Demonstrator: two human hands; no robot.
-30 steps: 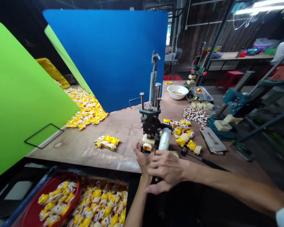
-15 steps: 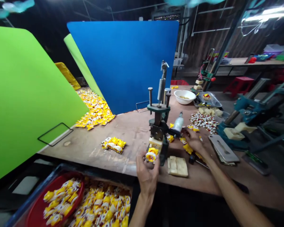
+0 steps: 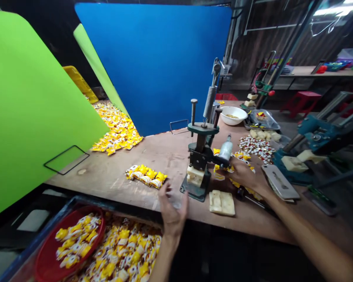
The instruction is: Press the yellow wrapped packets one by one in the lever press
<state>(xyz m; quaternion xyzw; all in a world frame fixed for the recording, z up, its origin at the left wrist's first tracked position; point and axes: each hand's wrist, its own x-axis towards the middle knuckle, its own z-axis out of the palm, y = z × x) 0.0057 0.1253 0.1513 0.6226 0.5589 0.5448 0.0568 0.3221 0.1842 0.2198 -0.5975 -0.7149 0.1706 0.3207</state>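
Observation:
My left hand is open over the table's front edge, fingers spread and nothing between them. Just beyond its fingertips lies a short row of yellow-and-white plastic figure pieces. To the right stands a green hand press with a pale block fixture at its base; no yellow piece sits at the fixture. My right hand reaches behind the press's lever grip, among loose yellow pieces. Its fingers are blurred and partly hidden, so what they hold is unclear.
A pale block and a screwdriver lie at the front. On the right are a phone, small red-and-white parts and a white bowl. Below left, a red basin sits among many yellow pieces. A blue panel stands behind.
My left hand has left the press fixture, moved left and let go of a yellow-and-white piece. The row on the table is now longer. My right hand has moved slightly right.

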